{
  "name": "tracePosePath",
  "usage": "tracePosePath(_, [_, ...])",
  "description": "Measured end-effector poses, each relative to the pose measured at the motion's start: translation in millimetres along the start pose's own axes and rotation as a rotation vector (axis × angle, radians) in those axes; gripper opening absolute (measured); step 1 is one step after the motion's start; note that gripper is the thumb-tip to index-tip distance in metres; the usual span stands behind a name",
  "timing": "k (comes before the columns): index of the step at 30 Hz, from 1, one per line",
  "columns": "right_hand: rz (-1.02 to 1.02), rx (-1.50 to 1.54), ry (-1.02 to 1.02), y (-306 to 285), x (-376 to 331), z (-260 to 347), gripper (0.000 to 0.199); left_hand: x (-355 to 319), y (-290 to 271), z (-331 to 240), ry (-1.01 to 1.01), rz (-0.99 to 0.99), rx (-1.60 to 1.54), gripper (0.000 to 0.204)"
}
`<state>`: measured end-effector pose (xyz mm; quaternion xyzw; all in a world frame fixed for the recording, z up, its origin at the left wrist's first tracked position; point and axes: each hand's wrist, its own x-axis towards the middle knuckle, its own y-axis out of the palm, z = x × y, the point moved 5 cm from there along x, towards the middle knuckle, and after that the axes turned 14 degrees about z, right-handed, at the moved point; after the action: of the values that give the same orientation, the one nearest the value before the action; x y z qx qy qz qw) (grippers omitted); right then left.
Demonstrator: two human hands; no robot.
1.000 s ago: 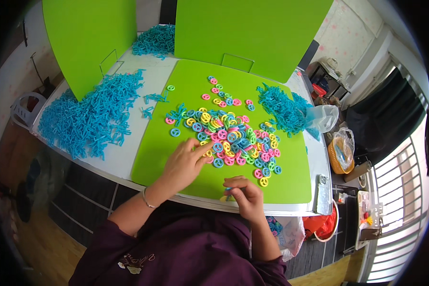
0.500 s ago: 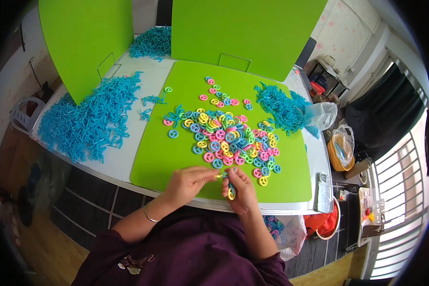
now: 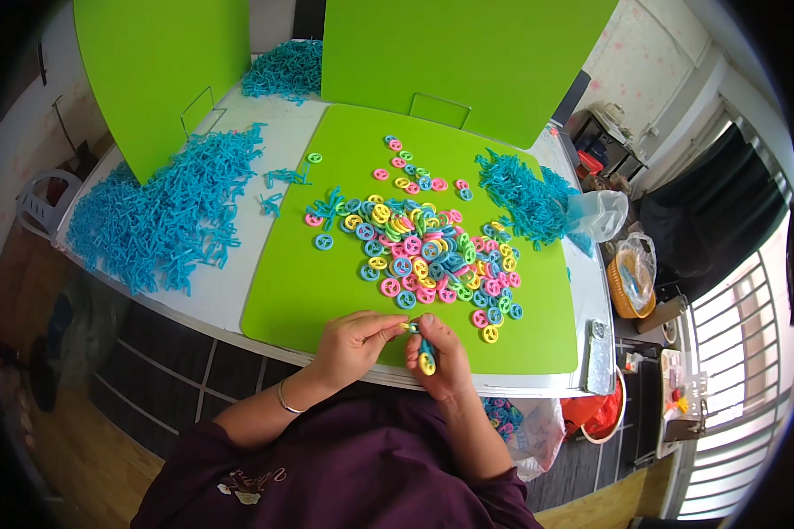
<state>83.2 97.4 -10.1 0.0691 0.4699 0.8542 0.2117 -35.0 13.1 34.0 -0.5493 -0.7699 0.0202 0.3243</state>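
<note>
Over the near edge of a green board [image 3: 282,300], my two hands meet. My right hand [image 3: 448,360] is closed around a blue plastic piece with a yellow wheel [image 3: 426,363] at its lower end. My left hand [image 3: 355,342] pinches a small yellow part, likely another wheel, against the upper end of that piece; fingers hide most of it. Just beyond my hands lies a heap of small spoked wheels [image 3: 430,249] in pink, blue, yellow and green.
Blue plastic pieces form a large pile [image 3: 163,216] on the white table at left, with another pile [image 3: 525,198] at the board's right. Green panels [image 3: 468,62] stand behind. A clear phone-like case [image 3: 600,357] lies at the right corner; a bag [image 3: 538,432] of coloured parts sits below.
My right hand has turned slightly, so the yellow wheel at the bottom shows more fully. My left fingers have moved a little right, closer to the right hand. The view has shifted slightly.
</note>
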Motion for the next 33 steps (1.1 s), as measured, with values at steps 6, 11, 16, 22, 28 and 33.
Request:
tracePosePath(6, [0.009,-0.239,-0.123,10.2,4.7,-4.5,0.013,-2.1,-0.6,1.7,0.043,-0.042,0.036,0.019])
tracePosePath(11, [-0.092,-0.459,-0.289,13.1,1.1,-2.1,0.011,-6.7,-1.2,-4.8,0.115,-0.068,0.208,0.024])
tracePosePath(16, [-0.054,-0.261,-0.150,2.4,4.9,2.7,0.014,-5.0,3.3,-17.7,0.226,-0.038,0.315,0.022])
tracePosePath(22, [-0.018,-0.234,-0.135,2.2,7.4,-0.1,0.013,3.9,4.1,7.4,-0.078,-0.045,-0.151,0.011])
tracePosePath(28, [-0.024,-0.201,-0.140,0.3,8.2,0.6,0.014,4.1,3.8,1.3,-0.072,-0.057,-0.045,0.009])
tracePosePath(33, [0.027,-0.232,-0.141,6.9,6.6,0.2,0.017,4.2,5.2,4.4,-0.151,0.013,0.002,0.012])
